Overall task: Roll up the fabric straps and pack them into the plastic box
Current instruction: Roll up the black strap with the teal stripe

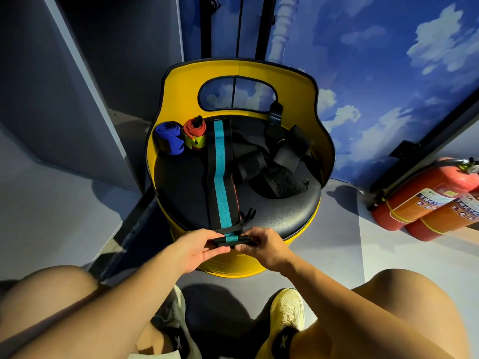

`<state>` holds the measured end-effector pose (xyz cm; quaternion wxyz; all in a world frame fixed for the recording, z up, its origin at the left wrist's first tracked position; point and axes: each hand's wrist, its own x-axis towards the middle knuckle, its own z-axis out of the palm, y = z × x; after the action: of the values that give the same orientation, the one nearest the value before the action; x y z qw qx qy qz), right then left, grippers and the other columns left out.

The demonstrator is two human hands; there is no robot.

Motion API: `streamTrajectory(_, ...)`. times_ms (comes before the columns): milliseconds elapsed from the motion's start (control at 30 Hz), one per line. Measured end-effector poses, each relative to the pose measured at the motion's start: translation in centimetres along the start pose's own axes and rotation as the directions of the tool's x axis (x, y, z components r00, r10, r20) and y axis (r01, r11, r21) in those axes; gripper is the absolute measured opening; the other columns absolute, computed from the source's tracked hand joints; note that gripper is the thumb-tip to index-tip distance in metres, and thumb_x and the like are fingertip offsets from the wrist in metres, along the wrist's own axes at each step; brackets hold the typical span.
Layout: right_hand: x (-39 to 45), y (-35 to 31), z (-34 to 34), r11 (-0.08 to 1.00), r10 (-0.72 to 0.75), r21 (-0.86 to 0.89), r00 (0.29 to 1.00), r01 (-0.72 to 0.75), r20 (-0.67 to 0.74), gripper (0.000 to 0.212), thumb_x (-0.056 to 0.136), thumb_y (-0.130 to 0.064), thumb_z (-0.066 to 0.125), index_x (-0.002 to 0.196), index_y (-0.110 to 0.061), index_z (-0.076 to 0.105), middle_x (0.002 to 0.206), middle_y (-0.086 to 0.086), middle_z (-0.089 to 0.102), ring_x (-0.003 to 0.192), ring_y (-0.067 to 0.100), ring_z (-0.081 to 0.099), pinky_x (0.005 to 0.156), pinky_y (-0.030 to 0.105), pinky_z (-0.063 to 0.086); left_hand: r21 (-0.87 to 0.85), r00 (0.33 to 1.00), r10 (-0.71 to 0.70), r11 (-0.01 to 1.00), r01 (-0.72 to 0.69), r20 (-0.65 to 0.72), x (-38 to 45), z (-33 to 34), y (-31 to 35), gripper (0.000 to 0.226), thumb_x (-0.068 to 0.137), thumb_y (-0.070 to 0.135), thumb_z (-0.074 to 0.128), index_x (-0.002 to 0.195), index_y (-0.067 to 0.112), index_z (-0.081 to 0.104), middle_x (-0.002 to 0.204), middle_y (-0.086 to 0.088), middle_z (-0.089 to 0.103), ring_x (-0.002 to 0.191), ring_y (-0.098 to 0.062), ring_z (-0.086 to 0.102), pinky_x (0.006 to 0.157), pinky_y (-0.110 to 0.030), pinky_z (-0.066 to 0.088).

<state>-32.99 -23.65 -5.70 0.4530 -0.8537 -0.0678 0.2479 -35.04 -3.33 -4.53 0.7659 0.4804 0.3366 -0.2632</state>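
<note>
A long black strap with a teal stripe (220, 177) lies stretched along the black seat cushion (181, 182) of a yellow drum-shaped chair. Its near end is folded into a small roll at the seat's front edge. My left hand (199, 248) pinches the left side of that roll, and my right hand (261, 246) pinches the right side. A rolled blue strap (169, 138) and a rolled red strap (195, 133) stand at the seat's back left. Several loose black straps (269, 164) lie tangled on the seat's right half. No plastic box shows in the view.
The yellow chair back (241, 69) curves round the far side of the seat. Two red fire extinguishers (425, 200) lie on the floor to the right. A grey cabinet (51, 99) stands at the left. My knees and shoes fill the bottom of the view.
</note>
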Motion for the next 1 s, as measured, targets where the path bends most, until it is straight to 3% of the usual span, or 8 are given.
streamTrajectory(167,0.5,-0.5,-0.2,0.998,0.043,-0.044,0.999,-0.044,-0.015,0.018,0.088,-0.038,0.075,0.095,-0.021,0.074,0.076,-0.004,0.07,0.063,0.003,0.059,0.06,0.018,0.048,0.17,0.995,0.067,0.982,-0.08,0.078,-0.1,-0.3,-0.2,0.04,0.086,0.015,0.076,0.123,0.001,0.066,0.109,-0.016,0.075,0.1,-0.028,0.074,0.093,-0.038,0.058)
streamTrajectory(300,1.3,-0.7,0.1,0.989,0.08,-0.121,0.997,-0.082,-0.021,0.035,0.088,-0.049,0.07,0.09,-0.014,0.074,0.079,0.011,0.07,0.067,0.013,0.057,0.061,0.029,0.046,0.299,0.984,0.162,0.945,-0.131,-0.081,0.1,0.2,-0.8,0.036,0.09,0.016,0.074,0.12,0.01,0.056,0.098,-0.015,0.074,0.094,-0.027,0.075,0.088,-0.038,0.06)
streamTrajectory(400,1.5,-1.1,0.3,0.991,0.117,-0.054,0.991,-0.121,-0.059,0.042,0.09,-0.052,0.067,0.079,-0.011,0.073,0.069,0.004,0.068,0.06,0.011,0.058,0.056,0.026,0.046,0.317,0.964,0.214,0.935,-0.157,-0.155,0.3,0.8,-1.0,0.01,0.092,0.018,0.071,0.09,0.013,0.062,0.091,-0.014,0.074,0.093,-0.029,0.074,0.088,-0.039,0.06)
streamTrajectory(500,1.7,-1.2,0.3,0.989,0.146,0.016,0.987,-0.145,-0.067,0.038,0.097,-0.044,0.061,0.08,-0.013,0.075,0.068,-0.002,0.071,0.053,0.003,0.062,0.054,0.017,0.05,0.336,0.949,0.235,0.929,-0.155,-0.211,0.7,0.8,-1.1,0.021,0.092,0.02,0.072,0.077,0.014,0.058,0.09,-0.015,0.073,0.085,-0.027,0.076,0.086,-0.04,0.061)
streamTrajectory(700,2.4,-1.2,0.6,0.982,0.182,0.074,0.979,-0.176,-0.092,0.034,0.098,-0.036,0.063,0.078,-0.012,0.075,0.072,0.008,0.075,0.057,0.015,0.069,0.063,0.028,0.061,0.261,0.94,0.21,0.955,-0.138,-0.271,1.3,0.4,-0.6,0.037,0.084,0.014,0.081,0.103,0.01,0.049,0.098,-0.023,0.067,0.071,-0.03,0.076,0.062,-0.034,0.063)
streamTrajectory(833,2.8,-1.3,0.7,0.966,0.243,0.109,0.967,-0.234,-0.079,0.031,0.096,-0.036,0.064,0.093,-0.007,0.072,0.077,0.008,0.077,0.064,0.021,0.071,0.066,0.031,0.062,0.317,0.935,0.217,0.94,-0.124,-0.28,1.6,0.4,-0.4,0.04,0.083,0.013,0.081,0.108,0.012,0.05,0.102,-0.023,0.067,0.065,-0.029,0.076,0.059,-0.034,0.062)
streamTrajectory(933,2.4,-1.2,0.0,0.958,0.118,-0.23,0.966,-0.172,-0.23,0.04,0.088,-0.048,0.066,0.108,-0.015,0.061,0.096,0.001,0.07,0.083,0.022,0.068,0.071,0.037,0.057,0.34,0.933,0.217,0.934,-0.113,-0.285,1.6,0.5,-0.1,0.036,0.083,0.012,0.081,0.104,0.012,0.053,0.101,-0.021,0.067,0.066,-0.029,0.076,0.059,-0.033,0.062)
streamTrajectory(1000,2.0,-0.9,-0.6,0.836,-0.217,-0.548,0.929,0.018,-0.301,0.042,0.084,-0.051,0.064,0.111,-0.019,0.057,0.102,0.0,0.058,0.09,0.021,0.058,0.073,0.036,0.05,0.342,0.937,0.209,0.934,-0.106,-0.28,1.5,0.5,0.2,0.032,0.084,0.012,0.081,0.102,0.009,0.054,0.101,-0.02,0.066,0.067,-0.03,0.075,0.06,-0.034,0.063)
